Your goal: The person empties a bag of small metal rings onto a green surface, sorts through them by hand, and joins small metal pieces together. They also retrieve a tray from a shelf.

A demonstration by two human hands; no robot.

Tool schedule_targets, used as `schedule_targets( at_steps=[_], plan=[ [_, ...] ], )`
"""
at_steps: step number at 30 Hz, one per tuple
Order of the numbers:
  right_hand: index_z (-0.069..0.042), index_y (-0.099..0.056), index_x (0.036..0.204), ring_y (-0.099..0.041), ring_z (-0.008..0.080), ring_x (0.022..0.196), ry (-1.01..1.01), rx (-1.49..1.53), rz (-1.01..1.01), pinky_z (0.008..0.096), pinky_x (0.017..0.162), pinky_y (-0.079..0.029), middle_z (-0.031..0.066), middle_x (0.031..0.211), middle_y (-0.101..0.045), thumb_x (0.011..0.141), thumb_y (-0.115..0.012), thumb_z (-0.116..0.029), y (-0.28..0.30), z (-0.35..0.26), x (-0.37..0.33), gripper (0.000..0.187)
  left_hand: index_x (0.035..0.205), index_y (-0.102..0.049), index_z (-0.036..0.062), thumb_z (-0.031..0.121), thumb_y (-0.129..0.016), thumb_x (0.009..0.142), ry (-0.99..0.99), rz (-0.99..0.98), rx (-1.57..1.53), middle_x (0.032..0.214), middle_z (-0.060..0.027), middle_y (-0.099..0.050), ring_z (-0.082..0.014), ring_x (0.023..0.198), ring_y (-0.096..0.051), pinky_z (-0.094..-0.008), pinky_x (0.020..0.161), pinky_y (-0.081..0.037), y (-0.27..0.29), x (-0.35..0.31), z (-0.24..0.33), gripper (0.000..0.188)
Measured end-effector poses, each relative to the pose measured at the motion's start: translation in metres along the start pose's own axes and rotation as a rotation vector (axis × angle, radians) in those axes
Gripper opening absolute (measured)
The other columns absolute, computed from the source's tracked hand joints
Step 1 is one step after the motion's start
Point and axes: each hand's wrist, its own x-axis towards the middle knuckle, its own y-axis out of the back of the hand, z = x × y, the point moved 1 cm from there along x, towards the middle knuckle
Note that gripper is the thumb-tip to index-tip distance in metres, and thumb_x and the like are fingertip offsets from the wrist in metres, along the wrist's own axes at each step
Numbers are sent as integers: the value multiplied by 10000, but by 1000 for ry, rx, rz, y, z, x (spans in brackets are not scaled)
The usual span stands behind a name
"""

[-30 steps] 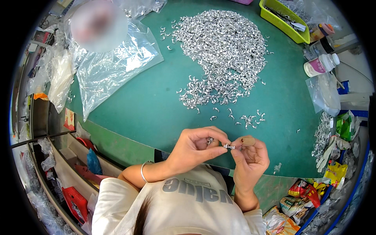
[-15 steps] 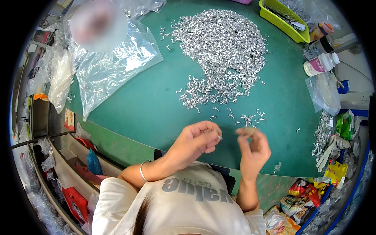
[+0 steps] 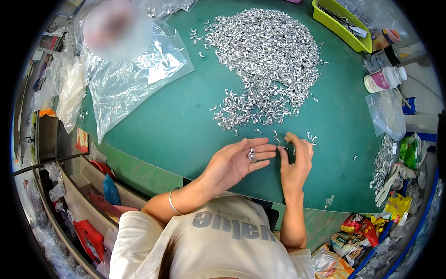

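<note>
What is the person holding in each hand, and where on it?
The left hand lies palm up with a small silver metal piece resting on its fingers, not pinched. The right hand reaches to loose pieces on the green table; whether it grips one cannot be told.

Bright, even overhead light; soft short shadows under the hands. Glare on the metal pieces (image 3: 267, 60) and plastic bag (image 3: 134, 79). Fisheye bending and black corners; one blurred patch upper left
</note>
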Motion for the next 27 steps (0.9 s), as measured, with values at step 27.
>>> schedule_targets(
  at_steps=[27],
  plan=[
    [63,-487,1038,-528,128,805,-302,893,155,240,730,-425,103,869,-572,763,-540,129,37,-47,-18,287,1292,-281,-74,174,-309,904,3,-194,-198,1370,-261,-222,-344,1293,-218,-406,1058,-214,-46,-30,9,461]
  ],
)
